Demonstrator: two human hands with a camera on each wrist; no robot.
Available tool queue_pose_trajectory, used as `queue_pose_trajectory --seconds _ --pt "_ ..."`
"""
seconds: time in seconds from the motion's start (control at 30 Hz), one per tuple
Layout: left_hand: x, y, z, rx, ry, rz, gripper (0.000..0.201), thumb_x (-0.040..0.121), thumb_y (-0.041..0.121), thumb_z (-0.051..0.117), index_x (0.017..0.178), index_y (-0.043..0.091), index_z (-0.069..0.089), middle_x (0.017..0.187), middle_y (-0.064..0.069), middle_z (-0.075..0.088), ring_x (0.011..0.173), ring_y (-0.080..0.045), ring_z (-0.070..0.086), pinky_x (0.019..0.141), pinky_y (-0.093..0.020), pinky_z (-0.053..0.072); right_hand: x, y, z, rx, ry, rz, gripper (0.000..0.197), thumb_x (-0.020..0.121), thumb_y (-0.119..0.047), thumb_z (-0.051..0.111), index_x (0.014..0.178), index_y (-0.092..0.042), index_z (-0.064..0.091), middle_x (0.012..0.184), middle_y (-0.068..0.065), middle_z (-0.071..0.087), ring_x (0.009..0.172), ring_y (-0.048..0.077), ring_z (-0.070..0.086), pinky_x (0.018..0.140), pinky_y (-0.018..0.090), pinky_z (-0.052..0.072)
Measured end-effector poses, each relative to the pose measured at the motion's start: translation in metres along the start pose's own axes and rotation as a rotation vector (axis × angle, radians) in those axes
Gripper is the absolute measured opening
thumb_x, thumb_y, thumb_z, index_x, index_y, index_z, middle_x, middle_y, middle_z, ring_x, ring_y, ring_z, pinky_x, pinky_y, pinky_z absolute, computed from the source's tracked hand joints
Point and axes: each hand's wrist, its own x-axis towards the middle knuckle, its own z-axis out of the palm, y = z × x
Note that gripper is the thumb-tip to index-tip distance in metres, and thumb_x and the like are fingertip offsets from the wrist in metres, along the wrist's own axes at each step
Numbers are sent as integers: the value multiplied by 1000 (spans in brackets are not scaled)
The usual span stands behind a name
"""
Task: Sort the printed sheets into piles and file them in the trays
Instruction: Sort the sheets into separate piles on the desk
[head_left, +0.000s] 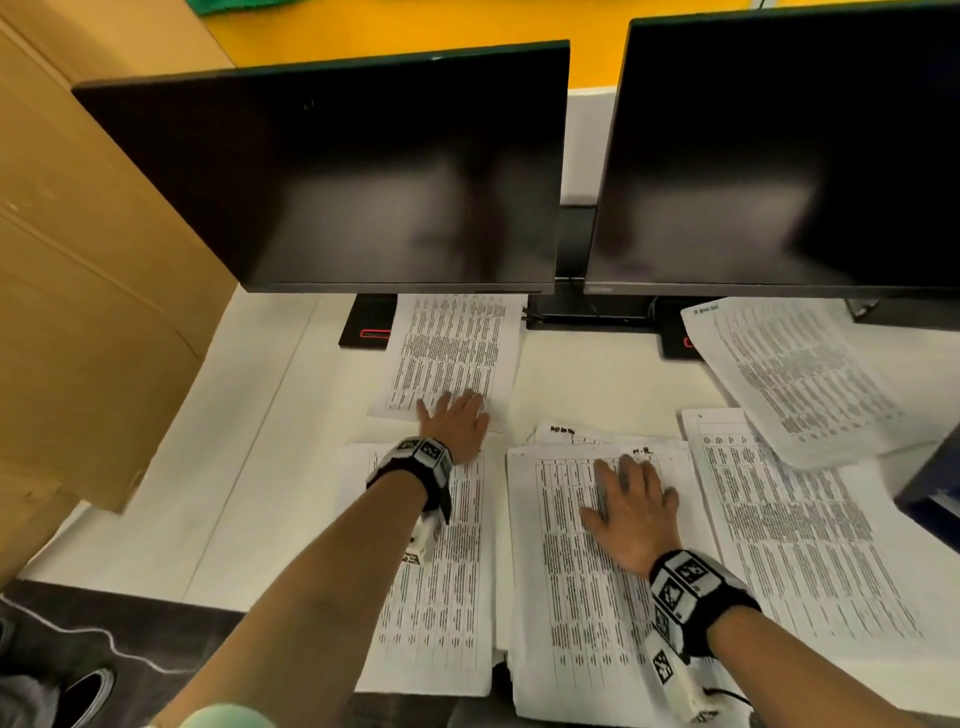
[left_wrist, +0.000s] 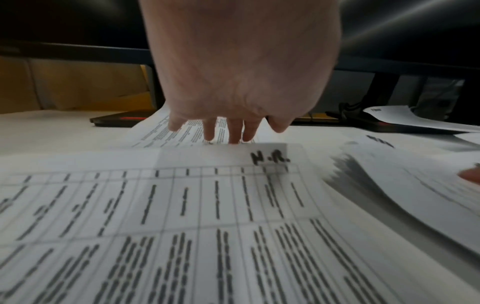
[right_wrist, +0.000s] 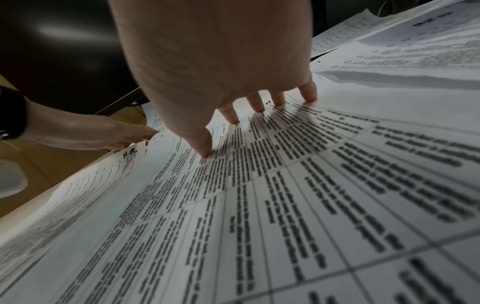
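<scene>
Printed table sheets lie in several piles on the white desk (head_left: 249, 467). My left hand (head_left: 456, 418) lies flat, fingers straight, on the near edge of the far sheet (head_left: 454, 348) under the left monitor; its fingertips (left_wrist: 235, 136) touch that sheet (left_wrist: 161, 131). In front of it lies the left pile (head_left: 441, 582), whose top sheet (left_wrist: 182, 205) is marked "N.R.". My right hand (head_left: 631, 501) rests flat with fingers spread on the thick middle pile (head_left: 571, 597); its fingertips (right_wrist: 259, 107) press the top sheet (right_wrist: 285, 195). Neither hand holds anything.
Two dark monitors (head_left: 363, 171) (head_left: 779, 156) stand at the back on black bases (head_left: 366, 325). Another pile (head_left: 800, 525) lies at the right, a tilted pile (head_left: 789, 374) beyond it. A dark blue object (head_left: 930, 488) sits at the right edge. Cardboard boxes (head_left: 78, 291) line the left.
</scene>
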Motion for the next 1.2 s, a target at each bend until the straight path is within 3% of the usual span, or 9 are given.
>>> queue_pose_trajectory --seconds 0.1,0.23,0.4,0.5,0.57,0.67,0.8,1.0,1.2 --pt "0 -12 -8 -97 125 59 46 98 24 28 144 19 28 153 -2 30 142 -27 22 116 -57 7 -1 0 -2 7 -13 -2 67 91 -50 35 146 -25 9 155 9 2 141 32 -2 111 56 8" --pt "-11 -37 -11 -138 484 106 45 91 3 40 134 14 47 135 -10 53 121 -30 51 104 -46 38 -2 5 -6 16 87 -40 64 92 -47 38 146 -24 14 154 8 6 141 31 -1 111 55 6" --pt "-37 -40 3 -59 196 -3 44 101 33 27 142 19 35 149 -3 37 140 -24 28 116 -52 7 1 12 -7 -2 113 -46 57 87 -43 44 138 -23 28 144 11 26 132 31 22 103 57 26" --pt "-52 -15 0 -59 450 45 38 99 26 36 134 14 46 138 -8 49 128 -26 43 112 -47 24 0 13 -14 74 241 -12 52 86 -31 51 134 -19 36 138 12 33 128 28 30 103 52 27" --pt "-61 19 -2 -100 581 228 31 96 22 43 124 14 54 124 -6 56 112 -22 52 100 -35 38 -1 17 -23 151 364 74 43 83 -19 56 125 -16 44 129 13 40 120 27 37 98 48 31" --pt "-66 68 8 -45 404 481 37 93 34 50 124 15 50 120 -4 52 106 -18 49 92 -31 39 3 28 -34 265 420 205 38 80 -7 57 116 -11 47 118 15 43 110 29 40 92 46 33" --pt "-41 86 20 93 220 387 51 84 38 58 128 17 42 122 -4 48 110 -22 45 92 -37 34 11 46 -39 437 473 269 33 81 3 50 113 -6 49 109 17 50 101 33 48 81 39 38" --pt "-31 90 18 -10 347 450 11 88 19 56 93 10 59 94 -6 62 90 -25 55 83 -32 36 12 61 -28 669 457 269 36 86 6 42 119 -4 52 110 22 48 96 34 49 78 35 40" --pt "-30 80 3 83 390 620 10 81 18 67 78 11 73 71 -6 69 62 -26 64 66 -33 50 14 68 -29 735 434 304 27 93 -3 39 118 -6 50 110 18 51 79 24 49 66 28 36"
